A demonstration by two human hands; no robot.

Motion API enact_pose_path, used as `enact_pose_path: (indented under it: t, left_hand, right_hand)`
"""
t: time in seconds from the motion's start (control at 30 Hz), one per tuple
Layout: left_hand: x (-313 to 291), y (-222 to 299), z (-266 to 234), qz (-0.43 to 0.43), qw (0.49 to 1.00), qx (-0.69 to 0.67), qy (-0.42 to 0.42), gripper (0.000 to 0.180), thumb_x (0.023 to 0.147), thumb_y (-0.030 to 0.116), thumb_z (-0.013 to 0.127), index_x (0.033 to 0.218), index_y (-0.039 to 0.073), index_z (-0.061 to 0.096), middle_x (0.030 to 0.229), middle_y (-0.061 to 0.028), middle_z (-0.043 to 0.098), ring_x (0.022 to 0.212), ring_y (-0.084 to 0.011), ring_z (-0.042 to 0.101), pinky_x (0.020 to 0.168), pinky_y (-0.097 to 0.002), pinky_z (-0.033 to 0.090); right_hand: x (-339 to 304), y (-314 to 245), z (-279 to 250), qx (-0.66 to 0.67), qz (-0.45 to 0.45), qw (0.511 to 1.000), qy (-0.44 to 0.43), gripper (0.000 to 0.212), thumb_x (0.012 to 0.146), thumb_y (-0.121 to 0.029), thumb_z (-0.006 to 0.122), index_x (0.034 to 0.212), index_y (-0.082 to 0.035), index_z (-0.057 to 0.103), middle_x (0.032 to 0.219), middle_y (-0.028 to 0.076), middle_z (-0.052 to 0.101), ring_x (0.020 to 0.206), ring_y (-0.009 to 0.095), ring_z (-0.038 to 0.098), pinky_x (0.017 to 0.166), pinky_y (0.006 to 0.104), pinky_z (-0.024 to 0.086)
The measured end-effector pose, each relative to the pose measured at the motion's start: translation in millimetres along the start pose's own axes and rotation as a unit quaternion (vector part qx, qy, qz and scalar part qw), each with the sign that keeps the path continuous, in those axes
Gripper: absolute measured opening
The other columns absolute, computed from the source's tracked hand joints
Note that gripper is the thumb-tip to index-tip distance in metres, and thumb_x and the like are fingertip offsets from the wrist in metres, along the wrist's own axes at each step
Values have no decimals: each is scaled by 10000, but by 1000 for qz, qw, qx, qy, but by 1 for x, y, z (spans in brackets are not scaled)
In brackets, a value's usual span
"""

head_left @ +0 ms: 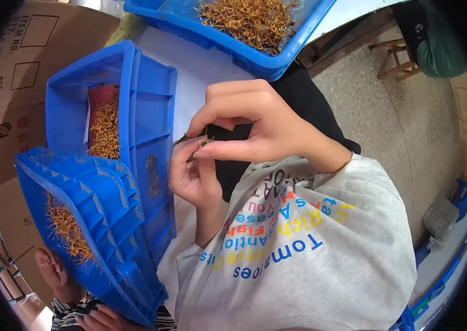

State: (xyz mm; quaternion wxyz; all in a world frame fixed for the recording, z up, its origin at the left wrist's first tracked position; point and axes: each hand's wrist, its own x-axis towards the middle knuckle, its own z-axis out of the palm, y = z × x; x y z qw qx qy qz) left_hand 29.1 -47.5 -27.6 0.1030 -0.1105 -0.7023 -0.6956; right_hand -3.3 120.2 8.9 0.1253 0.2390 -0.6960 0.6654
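Both of my hands meet in the middle of the view, fingertips touching. My right hand (263,118) reaches in from the right, thumb and forefinger pinched around a tiny piece with a green spot and thin copper-coloured wire (204,144). Below it, my left hand (196,176) is closed with its fingers curled against the same piece. Fingers cover most of it, so its full shape is hidden. To the left, a blue bin (153,116) holds a pile of small copper-coloured wire coils (105,129).
A tilted blue bin (98,190) with more coils (68,229) leans at the left. At the top stands a blue tray (200,36) of coils. Cardboard boxes (40,99) line the left side. Another person's hand (51,267) shows lower left; a wooden stool (396,58) stands upper right.
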Motion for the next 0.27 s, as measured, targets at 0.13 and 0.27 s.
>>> enact_pose_path:
  t: [0.13, 0.27]
  left_hand:
    - [-3, -4, -2, -20, 999, -47, -2, 155, 885, 85, 611, 1010, -7, 608, 952, -123, 640, 776, -178, 598, 724, -260, 488]
    - [-3, -9, -9, -77, 985, -155, -26, 313, 935, 163, 607, 1176, -12, 513, 992, -130, 619, 811, -152, 574, 736, -222, 460]
  right_hand:
    - [2, -5, 0, 2, -6, 1000, -9, 182, 739, -104, 773, 885, -18, 705, 694, 11, 515, 557, 118, 372, 514, 224, 314]
    - [4, -10, -1, 2, -17, 999, 38, 229, 734, -126, 760, 943, -53, 701, 750, 13, 530, 573, 132, 398, 523, 239, 344]
